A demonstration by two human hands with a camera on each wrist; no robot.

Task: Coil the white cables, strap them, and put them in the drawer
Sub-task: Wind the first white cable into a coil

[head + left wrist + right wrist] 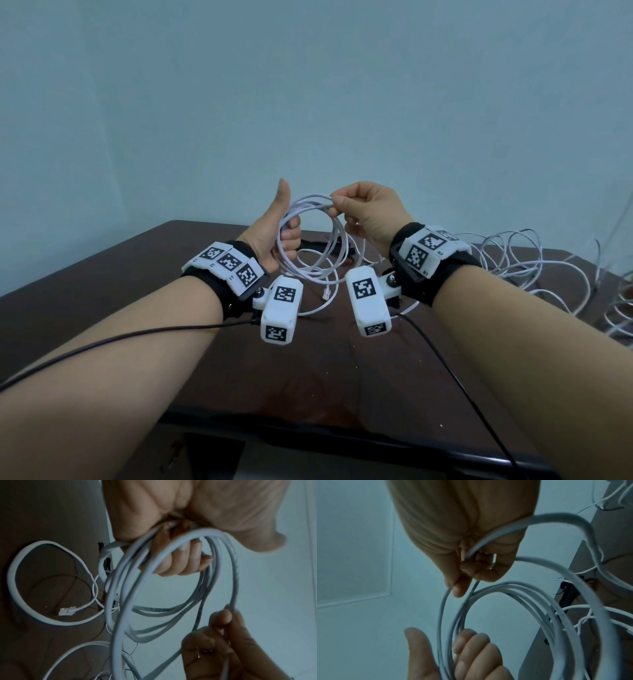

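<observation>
left hand [274, 233]: fingers grasp white coil [308, 240], thumb up
right hand [370, 212]: pinches coil top
right of it: loose cables [534, 270] on table [137, 274]

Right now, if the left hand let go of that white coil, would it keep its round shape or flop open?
Probably spring open: the coil has no strap on it, and only the left hand bunches its loops. It looks springy rather than limp, since the loose cables on the table lie in open curves.
</observation>
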